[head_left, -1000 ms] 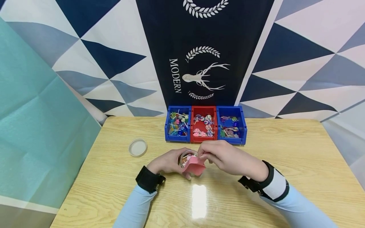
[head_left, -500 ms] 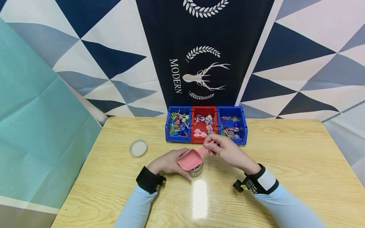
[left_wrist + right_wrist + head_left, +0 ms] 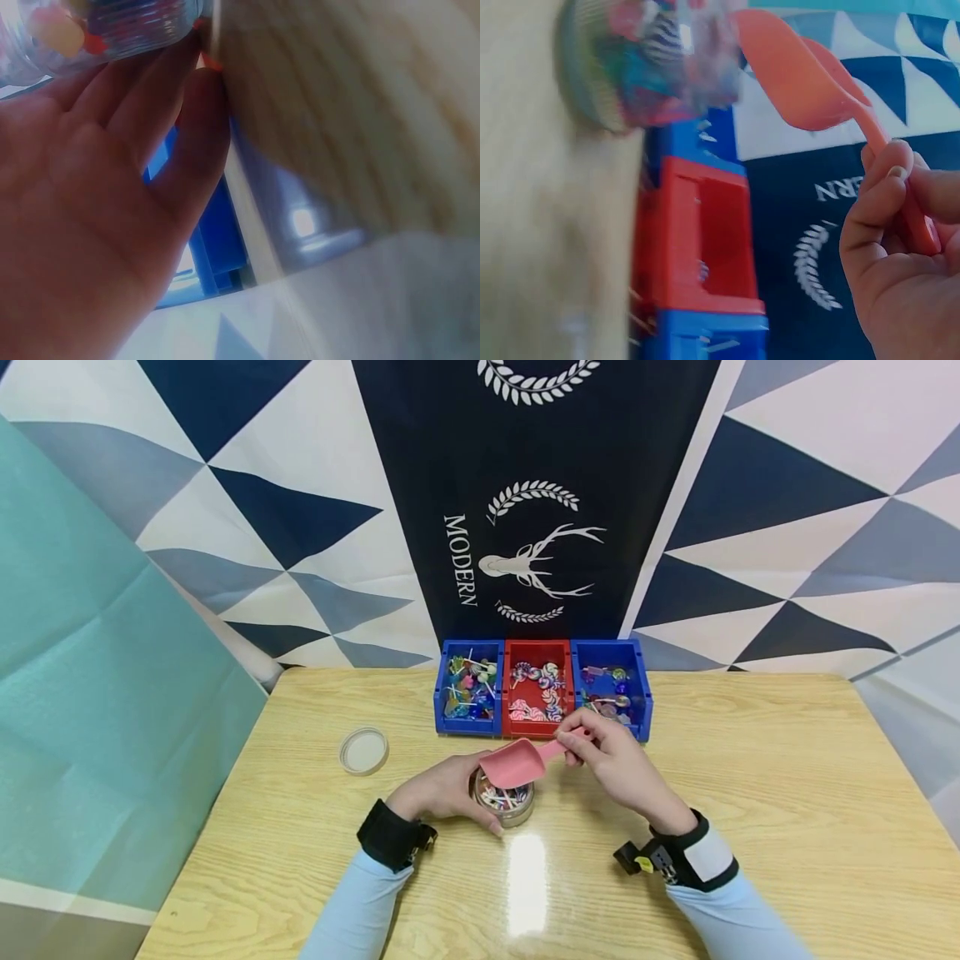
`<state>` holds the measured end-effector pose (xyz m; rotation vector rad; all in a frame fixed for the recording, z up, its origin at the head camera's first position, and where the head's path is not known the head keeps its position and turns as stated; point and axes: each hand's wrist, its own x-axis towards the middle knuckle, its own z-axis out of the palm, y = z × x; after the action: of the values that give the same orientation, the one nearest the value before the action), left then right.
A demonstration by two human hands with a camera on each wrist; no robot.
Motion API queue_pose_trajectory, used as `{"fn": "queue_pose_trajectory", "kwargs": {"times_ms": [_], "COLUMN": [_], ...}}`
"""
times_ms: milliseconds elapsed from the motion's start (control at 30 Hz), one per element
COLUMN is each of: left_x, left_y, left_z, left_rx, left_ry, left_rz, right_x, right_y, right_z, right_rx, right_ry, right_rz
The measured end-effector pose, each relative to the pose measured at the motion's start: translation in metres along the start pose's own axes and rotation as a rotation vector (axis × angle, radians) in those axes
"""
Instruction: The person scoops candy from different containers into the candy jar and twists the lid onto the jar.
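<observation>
My right hand (image 3: 618,768) grips the handle of a pink scoop (image 3: 514,765), its bowl level just above the jar's mouth with nothing seen in it. In the right wrist view the fingers and thumb wrap the scoop's (image 3: 802,79) handle. Below stands a clear glass jar (image 3: 517,817) filled with small lollipops and sweets. My left hand (image 3: 446,789) holds the jar from its left side, thumb at the front and fingers behind. The left wrist view shows the palm and fingers beside the jar (image 3: 142,30).
Against the back wall stand a blue bin (image 3: 468,727), a red bin (image 3: 531,728) and another blue bin (image 3: 641,702), all with small candies inside. A round lid (image 3: 363,751) lies on the wooden table (image 3: 300,860), left of the jar.
The scoop, tipped into the jar a second ago, has come upright and moved a little to the right with my right hand. The jar's contents now show. My left hand stays put.
</observation>
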<state>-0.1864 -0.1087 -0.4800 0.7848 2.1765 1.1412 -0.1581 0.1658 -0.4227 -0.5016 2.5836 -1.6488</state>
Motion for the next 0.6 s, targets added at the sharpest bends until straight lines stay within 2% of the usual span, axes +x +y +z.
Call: {"fn": "queue_pose_trajectory", "kwargs": {"times_ms": [100, 167, 367, 600], "left_x": [0.000, 0.000, 0.000, 0.001], "left_y": [0.000, 0.001, -0.001, -0.002], "left_z": [0.001, 0.000, 0.000, 0.001], "left_rx": [-0.002, 0.008, 0.043, 0.021], "left_ry": [0.003, 0.007, 0.013, 0.015], "left_rz": [-0.012, -0.024, -0.035, -0.034], "right_x": [-0.002, -0.003, -0.002, -0.003], "right_y": [-0.004, -0.005, -0.003, -0.002], "right_z": [-0.006, -0.007, 0.002, 0.005], "right_rx": [0.019, 0.023, -0.016, -0.057], "right_ry": [0.022, 0.010, -0.105, -0.088], "right_rz": [-0.014, -0.015, 0.001, 0.006]}}
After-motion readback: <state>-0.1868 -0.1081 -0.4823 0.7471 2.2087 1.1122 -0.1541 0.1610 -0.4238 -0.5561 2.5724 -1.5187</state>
